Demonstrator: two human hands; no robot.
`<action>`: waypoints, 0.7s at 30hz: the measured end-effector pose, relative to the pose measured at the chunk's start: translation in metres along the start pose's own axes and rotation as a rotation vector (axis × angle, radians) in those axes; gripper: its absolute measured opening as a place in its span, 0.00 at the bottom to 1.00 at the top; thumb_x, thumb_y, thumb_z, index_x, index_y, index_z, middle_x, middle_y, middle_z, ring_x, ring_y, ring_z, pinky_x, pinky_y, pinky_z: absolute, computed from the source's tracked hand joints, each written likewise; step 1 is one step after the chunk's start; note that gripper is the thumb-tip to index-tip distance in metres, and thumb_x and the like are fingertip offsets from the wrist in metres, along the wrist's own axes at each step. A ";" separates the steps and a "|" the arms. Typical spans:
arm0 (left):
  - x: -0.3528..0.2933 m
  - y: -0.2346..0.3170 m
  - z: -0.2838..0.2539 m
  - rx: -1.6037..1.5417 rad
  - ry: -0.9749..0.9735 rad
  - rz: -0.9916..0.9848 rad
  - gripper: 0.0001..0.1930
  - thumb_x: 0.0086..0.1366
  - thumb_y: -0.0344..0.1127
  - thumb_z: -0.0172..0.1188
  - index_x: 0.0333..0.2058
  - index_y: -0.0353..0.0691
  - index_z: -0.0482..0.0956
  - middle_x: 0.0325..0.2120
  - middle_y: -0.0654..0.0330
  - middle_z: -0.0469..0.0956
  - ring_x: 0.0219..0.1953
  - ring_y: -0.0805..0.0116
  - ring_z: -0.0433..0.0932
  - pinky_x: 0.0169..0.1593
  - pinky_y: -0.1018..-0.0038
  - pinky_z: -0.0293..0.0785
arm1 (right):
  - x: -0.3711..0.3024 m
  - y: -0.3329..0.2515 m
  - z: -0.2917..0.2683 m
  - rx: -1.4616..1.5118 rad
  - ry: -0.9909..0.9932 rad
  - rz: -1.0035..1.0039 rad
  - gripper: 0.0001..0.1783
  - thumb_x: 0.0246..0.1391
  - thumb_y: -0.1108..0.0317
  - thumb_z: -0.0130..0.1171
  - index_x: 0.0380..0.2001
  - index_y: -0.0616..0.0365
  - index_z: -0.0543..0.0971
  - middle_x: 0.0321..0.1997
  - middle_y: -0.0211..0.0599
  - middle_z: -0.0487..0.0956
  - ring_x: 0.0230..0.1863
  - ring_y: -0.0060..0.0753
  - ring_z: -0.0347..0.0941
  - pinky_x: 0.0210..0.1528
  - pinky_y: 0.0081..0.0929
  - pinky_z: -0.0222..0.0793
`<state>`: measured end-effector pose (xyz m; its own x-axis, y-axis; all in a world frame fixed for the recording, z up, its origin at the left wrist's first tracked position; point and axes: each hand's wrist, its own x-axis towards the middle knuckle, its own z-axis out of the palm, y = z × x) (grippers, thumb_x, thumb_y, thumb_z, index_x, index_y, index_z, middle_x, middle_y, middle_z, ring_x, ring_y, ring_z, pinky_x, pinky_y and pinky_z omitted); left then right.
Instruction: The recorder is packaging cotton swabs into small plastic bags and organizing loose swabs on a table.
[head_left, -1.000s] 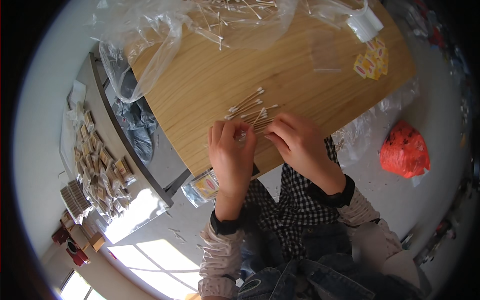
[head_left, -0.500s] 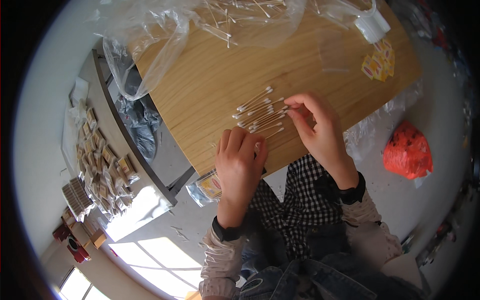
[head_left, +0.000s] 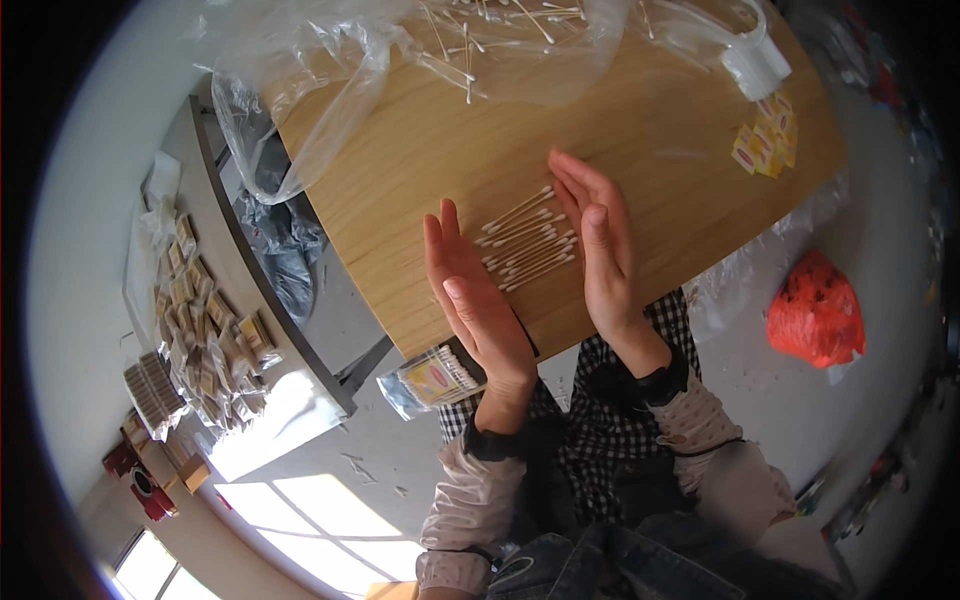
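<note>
A row of several cotton swabs point(head_left: 527, 240) with white tips lies side by side on the wooden table point(head_left: 420, 150). My left hand point(head_left: 478, 300) stands on edge at their left ends, fingers stretched out and palm turned inward. On the opposite side, my right hand point(head_left: 600, 235) is also held upright with straight fingers, its palm facing the swabs' right ends. Neither hand grips anything. Below my left hand, near the table's front edge, rests a clear packet of cotton swabs point(head_left: 430, 378) with a yellow label.
Loose swabs lie in a clear plastic bag point(head_left: 330, 100) along the far edge. A white plastic container point(head_left: 755, 68) and yellow cards point(head_left: 768, 140) are at far right. A red bag point(head_left: 815, 308) sits on the floor. Many packets point(head_left: 205, 320) cover a side table.
Both hands have opened from bent, pinching fingers into flat upright palms on either side of the swabs. The swabs now lie closer together and more evenly.
</note>
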<state>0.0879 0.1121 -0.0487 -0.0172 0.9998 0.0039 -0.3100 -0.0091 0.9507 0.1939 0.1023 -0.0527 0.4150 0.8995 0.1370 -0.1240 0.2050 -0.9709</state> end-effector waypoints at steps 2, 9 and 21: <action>0.002 -0.001 0.003 -0.060 -0.015 -0.007 0.37 0.75 0.58 0.35 0.70 0.36 0.45 0.71 0.44 0.45 0.74 0.54 0.42 0.74 0.59 0.34 | 0.003 -0.002 -0.003 -0.005 -0.002 0.001 0.29 0.72 0.53 0.37 0.63 0.66 0.61 0.68 0.50 0.62 0.72 0.43 0.54 0.73 0.38 0.48; 0.012 -0.005 0.006 -0.086 -0.021 -0.001 0.38 0.73 0.61 0.36 0.70 0.38 0.49 0.71 0.47 0.48 0.74 0.58 0.44 0.74 0.64 0.34 | 0.024 -0.001 -0.008 -0.095 -0.128 0.079 0.30 0.72 0.50 0.37 0.63 0.65 0.62 0.66 0.48 0.65 0.69 0.41 0.59 0.72 0.37 0.50; 0.005 -0.006 0.007 -0.054 -0.093 -0.035 0.41 0.71 0.66 0.34 0.70 0.39 0.48 0.70 0.47 0.50 0.74 0.58 0.44 0.74 0.63 0.34 | 0.000 0.007 -0.001 0.005 -0.047 -0.008 0.34 0.71 0.47 0.34 0.63 0.68 0.62 0.67 0.51 0.64 0.71 0.44 0.56 0.73 0.39 0.48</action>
<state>0.0958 0.1175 -0.0519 0.0816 0.9967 0.0023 -0.3598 0.0273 0.9326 0.1943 0.1035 -0.0593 0.3732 0.9148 0.1544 -0.1251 0.2145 -0.9687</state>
